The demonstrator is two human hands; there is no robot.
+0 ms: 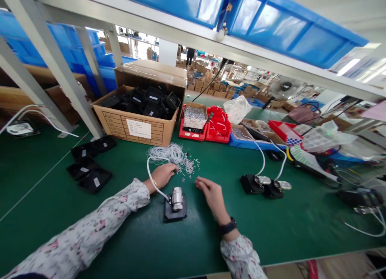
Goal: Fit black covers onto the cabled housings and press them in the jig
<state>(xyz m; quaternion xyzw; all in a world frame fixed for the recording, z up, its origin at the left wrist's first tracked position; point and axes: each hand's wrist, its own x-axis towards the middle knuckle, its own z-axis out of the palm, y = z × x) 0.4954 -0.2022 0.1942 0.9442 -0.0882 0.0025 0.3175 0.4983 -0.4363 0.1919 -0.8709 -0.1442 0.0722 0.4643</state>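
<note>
My left hand (164,175) is closed, its fingertips together at the free end of a white cable (150,172). That cable loops up from a black square housing (175,214) with a silver metal cylindrical fitting (177,198) standing on it, between my forearms. My right hand (211,192) is pinched, thumb against fingers, to the right of a scatter of small pale tube pieces (188,166). What its fingertips hold, if anything, is too small to make out. Just beyond my left hand lies a tangle of thin clear-white strands (169,152).
A cardboard box (117,124) of black housings stands behind, with black covers (95,180) at left. Red bins (217,124) and a blue tray (250,140) line the back. Two cabled units (252,184) sit at right. Overhead runs a shelf with blue crates (289,29).
</note>
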